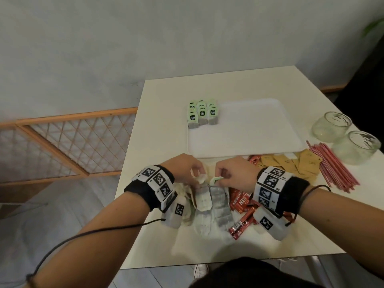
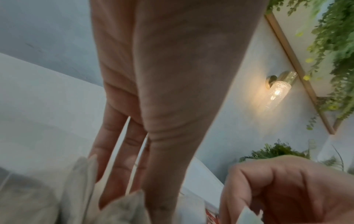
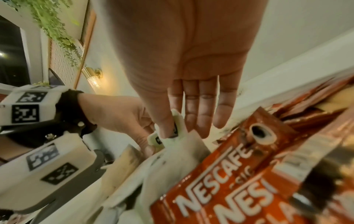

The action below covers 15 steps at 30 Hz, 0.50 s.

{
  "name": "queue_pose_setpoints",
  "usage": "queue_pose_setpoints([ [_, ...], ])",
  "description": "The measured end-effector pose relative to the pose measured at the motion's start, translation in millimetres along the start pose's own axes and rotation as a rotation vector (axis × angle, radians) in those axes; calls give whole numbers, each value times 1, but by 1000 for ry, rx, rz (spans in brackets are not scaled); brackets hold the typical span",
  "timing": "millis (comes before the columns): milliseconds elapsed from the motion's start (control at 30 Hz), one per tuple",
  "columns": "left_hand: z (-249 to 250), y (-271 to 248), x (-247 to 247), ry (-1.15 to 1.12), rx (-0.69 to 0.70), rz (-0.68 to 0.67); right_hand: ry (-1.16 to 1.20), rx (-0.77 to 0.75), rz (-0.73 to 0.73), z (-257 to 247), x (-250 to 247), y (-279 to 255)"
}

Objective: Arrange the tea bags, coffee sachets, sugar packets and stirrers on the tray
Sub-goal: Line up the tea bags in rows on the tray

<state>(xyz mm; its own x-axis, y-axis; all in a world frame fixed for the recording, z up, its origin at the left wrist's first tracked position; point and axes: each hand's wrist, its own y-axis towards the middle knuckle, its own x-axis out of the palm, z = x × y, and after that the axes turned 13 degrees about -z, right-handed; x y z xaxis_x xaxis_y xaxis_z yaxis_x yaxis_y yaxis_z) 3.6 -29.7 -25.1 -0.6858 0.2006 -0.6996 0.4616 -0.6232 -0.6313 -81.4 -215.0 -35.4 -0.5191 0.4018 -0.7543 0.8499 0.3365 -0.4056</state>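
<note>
A: Where were the hands?

B: Over the heap of loose grey paper tea bags (image 1: 209, 206) at six o'clock on the white tabletop (image 1: 162, 129); the left hand (image 1: 182, 167) pinched one crumpled bag; the right hand (image 1: 234, 173) pinched a green paper tag (image 1: 216, 180) between thumb and forefinger.

A: And the white rectangular tray (image 1: 249, 129)?

B: At twelve o'clock; three rows of green-tagged tea bags (image 1: 202, 113) stood in its ten o'clock corner; red Nescafé coffee sachets (image 1: 241, 201), brown sugar packets (image 1: 291, 163) and red stirrers (image 1: 332, 167) lay off it toward three o'clock.
</note>
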Motion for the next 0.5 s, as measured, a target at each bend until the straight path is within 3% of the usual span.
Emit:
queue_pose_setpoints([
  [267,-5,2,1,-118,-18,227,195,-9,180,4,-12,-11],
  [500,4,-5,-7,-228,5,465,257,-73,176,3,-22,-15],
])
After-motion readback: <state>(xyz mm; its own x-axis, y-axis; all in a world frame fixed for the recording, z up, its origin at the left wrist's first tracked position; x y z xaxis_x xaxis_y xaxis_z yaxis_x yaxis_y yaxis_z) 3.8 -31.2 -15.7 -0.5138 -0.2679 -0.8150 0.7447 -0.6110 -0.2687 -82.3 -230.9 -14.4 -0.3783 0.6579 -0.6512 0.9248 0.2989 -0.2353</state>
